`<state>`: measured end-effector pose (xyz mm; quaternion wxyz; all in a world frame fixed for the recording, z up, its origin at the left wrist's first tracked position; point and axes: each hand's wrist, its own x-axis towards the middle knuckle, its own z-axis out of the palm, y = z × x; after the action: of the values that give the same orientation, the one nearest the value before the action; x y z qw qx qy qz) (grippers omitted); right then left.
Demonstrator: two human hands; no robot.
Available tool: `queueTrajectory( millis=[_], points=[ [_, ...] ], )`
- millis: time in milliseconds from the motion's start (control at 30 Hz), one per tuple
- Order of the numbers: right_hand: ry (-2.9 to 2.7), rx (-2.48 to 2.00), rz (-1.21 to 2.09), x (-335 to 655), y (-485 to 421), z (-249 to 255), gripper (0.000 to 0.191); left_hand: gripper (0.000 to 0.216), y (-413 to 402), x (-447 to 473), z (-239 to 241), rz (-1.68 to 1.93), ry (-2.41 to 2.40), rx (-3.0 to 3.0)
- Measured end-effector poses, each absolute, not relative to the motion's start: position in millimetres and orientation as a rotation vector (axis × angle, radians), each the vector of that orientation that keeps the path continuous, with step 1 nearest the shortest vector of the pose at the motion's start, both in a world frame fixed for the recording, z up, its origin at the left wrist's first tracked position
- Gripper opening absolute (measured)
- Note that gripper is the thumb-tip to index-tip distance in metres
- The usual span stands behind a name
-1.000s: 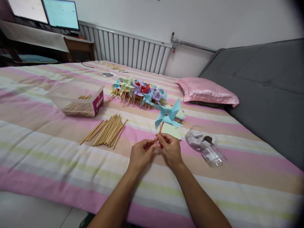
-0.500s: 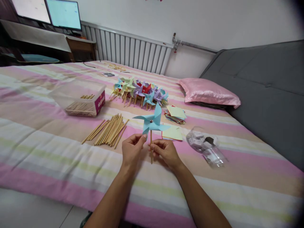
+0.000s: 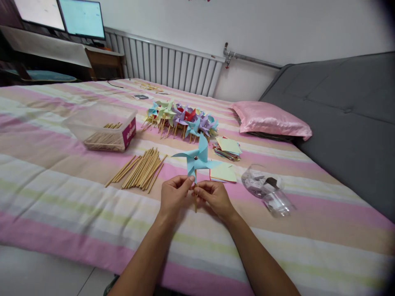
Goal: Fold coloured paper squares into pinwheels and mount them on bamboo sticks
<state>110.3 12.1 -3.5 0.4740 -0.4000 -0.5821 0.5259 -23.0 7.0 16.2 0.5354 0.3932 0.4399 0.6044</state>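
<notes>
A light blue paper pinwheel (image 3: 197,159) stands upright in front of me on a thin wooden stick, a small pin at its centre. My right hand (image 3: 213,197) pinches the stick below the blades. Close against it, my left hand (image 3: 176,193) is closed with its thumb at the tip of the lowest blade, by the stick. Its other fingertips are partly hidden. Left of my hands lies a loose pile of wooden sticks (image 3: 143,169). Just behind the pinwheel, to the right, is a stack of pale green paper squares (image 3: 226,172).
Finished pinwheels (image 3: 185,117) in several colours cluster farther back. A clear plastic box (image 3: 129,133) of sticks stands left. More coloured paper (image 3: 228,146) lies right, before an open clear container (image 3: 261,183) with small packets. A pink pillow (image 3: 271,119) rests by the grey headboard (image 3: 345,111).
My left hand has shifted slightly right, its thumb now at the stick beside my right fingers. The pinwheel's blades have turned slightly. My right hand keeps its hold.
</notes>
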Motion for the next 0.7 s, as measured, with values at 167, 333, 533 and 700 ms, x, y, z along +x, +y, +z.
queueTrajectory(
  millis=[167, 333, 533, 700],
  points=[
    [-1.409, -0.977, 1.295, 110.4, 12.5, -5.2, 0.023, 0.021, 7.5, -23.7, 16.5, 1.46, 1.061, 0.917],
    [-1.405, -0.973, 1.326, 109.9, 11.9, -4.6, 0.022, 0.025, 13.5, -26.3, 11.2, 1.559, 1.089, 0.915],
    [-1.393, -0.978, 1.347, 106.9, 8.7, -1.9, 0.022, 0.02, 14.5, -29.1, 15.8, 1.572, 1.111, 0.929],
    [-1.4, -0.979, 1.343, 105.9, 8.1, -3.5, 0.022, 0.02, 14.1, -32.1, 15.6, 1.539, 0.989, 0.877]
  ],
)
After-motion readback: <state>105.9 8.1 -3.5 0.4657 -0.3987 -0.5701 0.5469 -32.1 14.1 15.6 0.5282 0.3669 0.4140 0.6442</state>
